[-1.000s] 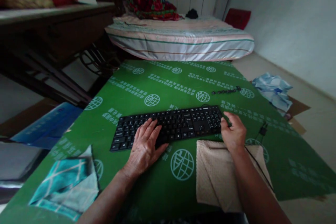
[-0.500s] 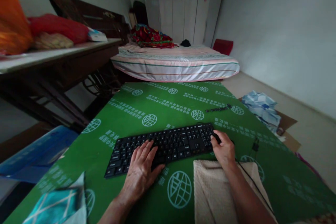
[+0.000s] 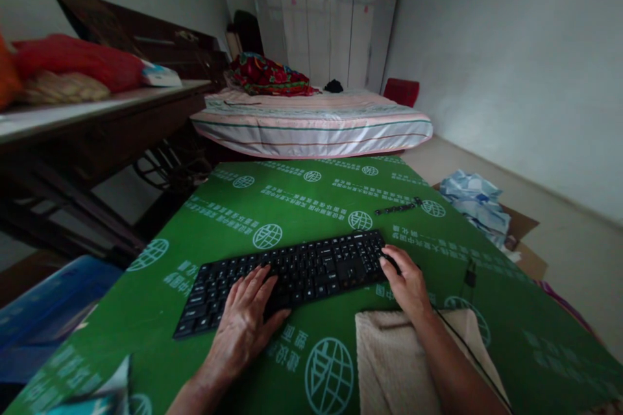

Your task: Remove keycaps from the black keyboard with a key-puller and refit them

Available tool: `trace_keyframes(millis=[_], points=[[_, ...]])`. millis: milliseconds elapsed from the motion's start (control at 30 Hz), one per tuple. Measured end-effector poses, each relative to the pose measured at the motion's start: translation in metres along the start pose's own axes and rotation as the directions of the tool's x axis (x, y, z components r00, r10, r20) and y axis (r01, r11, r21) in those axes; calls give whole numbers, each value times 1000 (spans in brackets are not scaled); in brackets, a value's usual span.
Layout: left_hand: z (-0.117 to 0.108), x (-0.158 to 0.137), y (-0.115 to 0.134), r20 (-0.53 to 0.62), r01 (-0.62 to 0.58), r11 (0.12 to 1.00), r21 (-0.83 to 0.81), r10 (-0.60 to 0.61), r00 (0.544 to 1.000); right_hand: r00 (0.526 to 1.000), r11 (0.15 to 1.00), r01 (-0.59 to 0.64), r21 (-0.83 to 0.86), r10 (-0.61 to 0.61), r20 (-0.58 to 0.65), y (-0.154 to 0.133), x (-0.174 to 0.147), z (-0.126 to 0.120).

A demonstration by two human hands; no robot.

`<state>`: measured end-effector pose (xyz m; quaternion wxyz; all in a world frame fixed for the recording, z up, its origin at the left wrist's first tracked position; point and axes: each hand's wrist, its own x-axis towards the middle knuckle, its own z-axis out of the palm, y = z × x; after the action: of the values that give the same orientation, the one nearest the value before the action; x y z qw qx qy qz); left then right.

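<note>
A black keyboard (image 3: 316, 275) lies slightly aslant on a green printed tabletop (image 3: 311, 201). My left hand (image 3: 246, 311) rests flat on its left half, fingers spread over the keys and thumb out past the near edge. At the number-pad end, my right hand (image 3: 406, 279) has thumb and fingers drawn together around something dark, which I cannot make out. A thin black cable (image 3: 470, 356) runs beside my right forearm. Beneath that forearm lies a folded beige cloth (image 3: 384, 356).
Several small black pieces (image 3: 399, 207) lie in a row beyond the keyboard. A small dark object (image 3: 470, 275) lies at the right. Teal fabric (image 3: 104, 402) lies front left. A bed (image 3: 311, 133) stands beyond the table, and a blue container (image 3: 53, 305) is at left.
The camera view has shifted. The keyboard and both hands sit slightly further left, and some table print now shows below the keyboard's right end. Both hands keep nearly the same pose.
</note>
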<state>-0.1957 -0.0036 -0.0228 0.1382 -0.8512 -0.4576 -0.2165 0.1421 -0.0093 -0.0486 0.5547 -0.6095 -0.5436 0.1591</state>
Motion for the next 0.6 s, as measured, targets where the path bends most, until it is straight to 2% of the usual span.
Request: trace_keyframes(millis=[233,600], points=[[3,0,0,25,24,1000,13,-24,999,995,987,-87,133,81,51,9,1,3],[3,2,0,22,-7,999,43,6,1000,992,979,-120,164,114,50,8,3,1]])
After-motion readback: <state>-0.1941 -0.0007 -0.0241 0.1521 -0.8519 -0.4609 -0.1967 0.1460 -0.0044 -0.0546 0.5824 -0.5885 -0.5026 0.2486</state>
